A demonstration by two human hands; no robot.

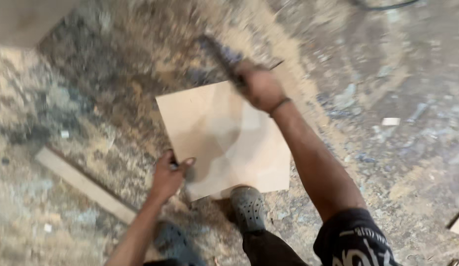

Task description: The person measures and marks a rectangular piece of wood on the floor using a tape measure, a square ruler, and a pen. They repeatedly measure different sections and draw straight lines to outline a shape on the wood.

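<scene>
Floor (377,162): rough mottled concrete, being covered in sawdust and pale scraps; the heaviest drift of dust is lying above and to the right of the board

Square board (224,138): pale plywood or similar sheet, being laid flat on the floor near the middle of the view, turned slightly so one corner is pointing towards the person. Shadows of the arms are being cast across its face

Wooden strip (84,184): long narrow offcut, being left flat on the floor to the left of the board, well apart from it, running diagonally

Grey shoe (248,208): being pressed onto or just against the near edge of the board. A second shoe (173,241) is being kept on the floor beside it, lower left, partly hidden by the forearm

Right hand (260,86): being held over the far right corner of the board, fingers closed round the handle of a long dark tool (220,55). The tool is too blurred for its kind to be told; its far end is reaching out over the sawdust past the board's top edge. A dark band is being worn at the wrist

Left hand (168,175): being set at the near left edge of the board, fingers curled over that edge, thumb stretched out on top. A small dark object (173,165) is being gripped between the fingers; what it is cannot be told

Small white scrap (390,121): lying on the floor far right
</scene>
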